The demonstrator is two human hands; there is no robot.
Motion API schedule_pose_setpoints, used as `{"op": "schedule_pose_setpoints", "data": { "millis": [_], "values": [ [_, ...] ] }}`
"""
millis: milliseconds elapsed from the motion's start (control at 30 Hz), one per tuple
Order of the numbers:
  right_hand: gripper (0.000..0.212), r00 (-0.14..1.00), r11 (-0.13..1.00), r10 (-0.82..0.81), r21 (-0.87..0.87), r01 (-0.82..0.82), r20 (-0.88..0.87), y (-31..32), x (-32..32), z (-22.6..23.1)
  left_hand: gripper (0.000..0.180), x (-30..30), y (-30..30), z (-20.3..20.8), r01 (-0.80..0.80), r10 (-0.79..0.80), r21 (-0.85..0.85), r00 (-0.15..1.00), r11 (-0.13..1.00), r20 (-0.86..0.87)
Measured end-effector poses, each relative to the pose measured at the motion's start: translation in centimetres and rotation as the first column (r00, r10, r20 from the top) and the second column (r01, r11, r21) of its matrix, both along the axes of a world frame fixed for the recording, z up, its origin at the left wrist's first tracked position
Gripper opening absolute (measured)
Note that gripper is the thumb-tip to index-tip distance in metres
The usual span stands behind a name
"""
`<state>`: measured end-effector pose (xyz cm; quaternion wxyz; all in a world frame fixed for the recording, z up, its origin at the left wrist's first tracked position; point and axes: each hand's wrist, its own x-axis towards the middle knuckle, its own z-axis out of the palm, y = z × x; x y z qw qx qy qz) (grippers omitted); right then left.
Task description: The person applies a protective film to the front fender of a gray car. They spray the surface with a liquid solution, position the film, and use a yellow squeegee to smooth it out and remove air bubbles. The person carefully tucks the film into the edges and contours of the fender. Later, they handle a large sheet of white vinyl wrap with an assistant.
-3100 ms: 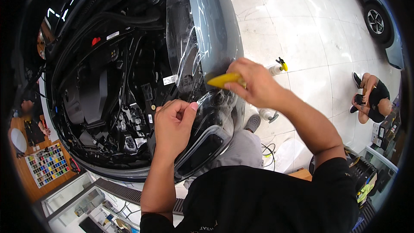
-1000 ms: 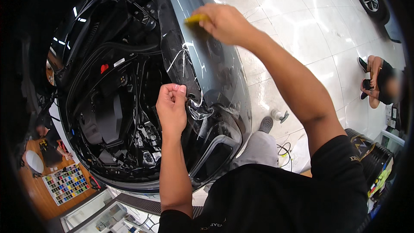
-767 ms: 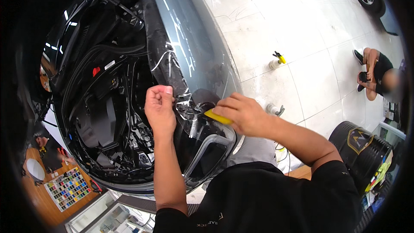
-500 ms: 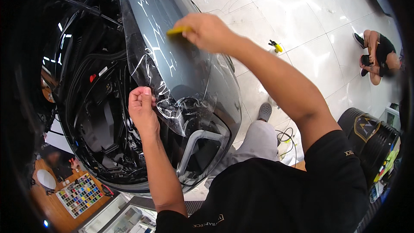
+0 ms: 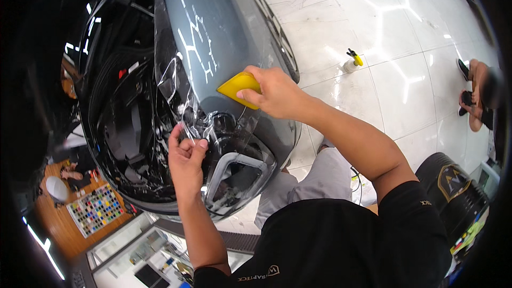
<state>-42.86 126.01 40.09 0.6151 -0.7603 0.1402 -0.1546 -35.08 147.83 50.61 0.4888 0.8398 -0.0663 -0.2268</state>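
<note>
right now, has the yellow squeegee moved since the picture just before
Yes: the yellow squeegee in the right hand has moved down the grey fender, toward the car's headlight, and is now nearer to it.

The person wears a loose, plain-fitting black T-shirt (image 5: pixel 346 240) with short sleeves (image 5: pixel 406 208) ending just above the elbows. Pale gold lettering (image 5: pixel 257 276) and a small angular emblem (image 5: pixel 273 270) mark the chest, and more small lettering sits on the right sleeve. Light grey trousers (image 5: pixel 322 178) cover the legs. Forearms (image 5: pixel 354 133) and hands (image 5: pixel 277 93) are bare.
</note>
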Motion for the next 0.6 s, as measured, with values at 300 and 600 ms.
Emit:
{"op": "schedule_pose_setpoints", "data": {
  "millis": [300,600],
  "values": [
    [0.018,0.987,0.939,0.040,-0.343,0.015,0.153,4.0,-0.9,0.8,0.066,-1.6,0.0,-0.8,-0.048,0.056,-0.170,0.998,0.984,0.041],
    [0.020,0.993,0.964,0.005,-0.263,0.028,0.122,1.4,0.8,2.8,0.060,3.6,-1.3,0.8,0.088,-0.090,-0.156,0.996,0.984,-0.008]
  ]
}}
